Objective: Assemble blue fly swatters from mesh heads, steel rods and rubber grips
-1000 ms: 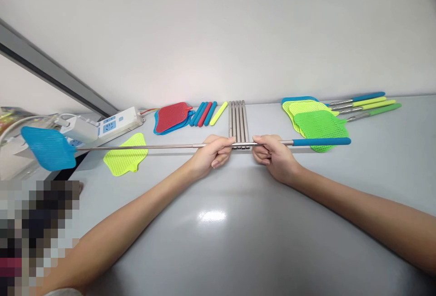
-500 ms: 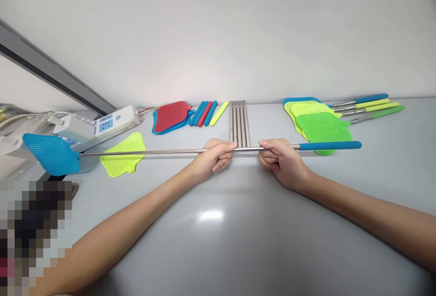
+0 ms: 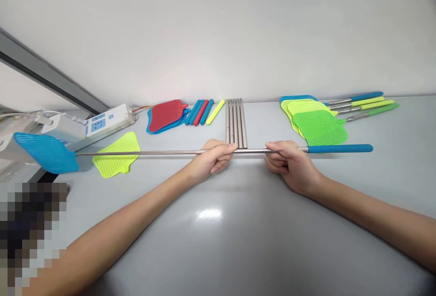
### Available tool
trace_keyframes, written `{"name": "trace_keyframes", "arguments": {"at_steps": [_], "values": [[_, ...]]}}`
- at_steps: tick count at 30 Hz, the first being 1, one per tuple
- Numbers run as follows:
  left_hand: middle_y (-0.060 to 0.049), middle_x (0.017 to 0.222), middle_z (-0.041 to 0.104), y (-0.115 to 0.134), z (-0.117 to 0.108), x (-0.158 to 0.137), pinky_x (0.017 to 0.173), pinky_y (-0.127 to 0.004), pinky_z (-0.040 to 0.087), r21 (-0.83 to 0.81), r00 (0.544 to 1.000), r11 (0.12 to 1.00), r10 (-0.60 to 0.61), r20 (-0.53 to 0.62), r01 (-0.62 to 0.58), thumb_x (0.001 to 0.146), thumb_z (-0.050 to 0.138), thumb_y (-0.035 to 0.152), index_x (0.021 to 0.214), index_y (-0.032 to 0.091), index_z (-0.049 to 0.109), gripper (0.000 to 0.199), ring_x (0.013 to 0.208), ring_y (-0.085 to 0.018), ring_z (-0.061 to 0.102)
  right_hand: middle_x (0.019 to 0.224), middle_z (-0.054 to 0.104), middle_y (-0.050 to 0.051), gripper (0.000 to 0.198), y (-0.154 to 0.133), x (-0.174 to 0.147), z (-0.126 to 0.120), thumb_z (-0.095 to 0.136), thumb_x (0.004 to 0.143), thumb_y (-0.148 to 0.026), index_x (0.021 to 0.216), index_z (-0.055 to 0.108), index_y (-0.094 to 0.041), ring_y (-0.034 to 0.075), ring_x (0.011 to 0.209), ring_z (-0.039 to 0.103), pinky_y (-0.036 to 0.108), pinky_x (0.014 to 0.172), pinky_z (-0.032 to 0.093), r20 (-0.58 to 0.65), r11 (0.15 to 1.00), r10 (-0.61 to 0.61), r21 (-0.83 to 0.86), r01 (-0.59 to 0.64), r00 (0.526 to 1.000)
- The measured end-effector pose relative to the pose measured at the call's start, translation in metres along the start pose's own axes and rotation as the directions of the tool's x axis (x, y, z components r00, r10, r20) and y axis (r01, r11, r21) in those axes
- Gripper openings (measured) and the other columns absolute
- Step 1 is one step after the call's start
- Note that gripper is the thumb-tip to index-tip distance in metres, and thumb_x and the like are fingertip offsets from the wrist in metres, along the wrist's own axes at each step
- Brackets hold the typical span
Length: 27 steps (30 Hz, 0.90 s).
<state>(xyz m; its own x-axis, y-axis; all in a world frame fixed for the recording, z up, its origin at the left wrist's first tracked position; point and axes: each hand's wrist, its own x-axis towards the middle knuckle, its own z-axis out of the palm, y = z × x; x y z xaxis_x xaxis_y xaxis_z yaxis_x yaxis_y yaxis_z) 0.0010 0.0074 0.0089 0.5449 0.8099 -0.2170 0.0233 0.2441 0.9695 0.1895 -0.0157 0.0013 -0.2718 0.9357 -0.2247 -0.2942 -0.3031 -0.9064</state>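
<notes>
A blue fly swatter [image 3: 168,153] with a long thin telescopic metal rod lies level across the view, its blue head [image 3: 47,153] at the far left and its blue grip [image 3: 340,148] at the right. My left hand [image 3: 213,156] is closed around the middle of the rod. Near the grip, my right hand [image 3: 293,164] is closed around the thicker metal section. Bare rod shows between the two hands. Just behind that stretch, several short metal tubes [image 3: 236,123] lie side by side on the table.
Several assembled swatters [image 3: 320,125] overlap at the back right. Red and blue swatter heads [image 3: 166,116] and several coloured grips [image 3: 200,112] lie at the back. A yellow head [image 3: 117,164] rests beneath the rod at left, near a power strip [image 3: 111,123]. The grey table [image 3: 211,250] meets a white wall.
The swatter's rod has lengthened: my right hand and the blue grip have moved right, away from my left hand. The blue head has shifted slightly left in view.
</notes>
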Motion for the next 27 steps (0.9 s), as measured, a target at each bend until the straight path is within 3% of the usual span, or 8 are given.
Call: {"name": "trace_keyframes", "arguments": {"at_steps": [13, 27], "values": [[0.006, 0.031, 0.025, -0.003, -0.002, 0.000, 0.040, -0.023, 0.017, 0.004, 1.000, 1.000, 0.009, 0.016, -0.009, 0.081, 0.046, 0.030, 0.041, 0.016, 0.024, 0.048, 0.033, -0.003, 0.023, 0.047, 0.007, -0.007, 0.047, -0.002, -0.005, -0.012, 0.053, 0.073, -0.022, 0.049, 0.012, -0.019, 0.005, 0.041, 0.009, 0.024, 0.041, 0.006, -0.044, 0.998, 0.034, 0.061, -0.032, 0.998], [0.007, 0.031, 0.026, -0.006, -0.002, -0.002, 0.039, -0.023, 0.019, -0.007, 0.999, 0.999, 0.045, 0.023, -0.045, 0.082, 0.046, 0.032, 0.043, 0.018, 0.025, 0.046, 0.032, -0.005, 0.025, 0.045, 0.008, -0.007, 0.049, 0.002, -0.006, -0.014, 0.053, 0.074, -0.026, 0.047, 0.014, -0.018, 0.005, 0.040, 0.014, 0.025, 0.043, 0.008, -0.061, 0.997, -0.031, 0.064, 0.035, 0.998]]}}
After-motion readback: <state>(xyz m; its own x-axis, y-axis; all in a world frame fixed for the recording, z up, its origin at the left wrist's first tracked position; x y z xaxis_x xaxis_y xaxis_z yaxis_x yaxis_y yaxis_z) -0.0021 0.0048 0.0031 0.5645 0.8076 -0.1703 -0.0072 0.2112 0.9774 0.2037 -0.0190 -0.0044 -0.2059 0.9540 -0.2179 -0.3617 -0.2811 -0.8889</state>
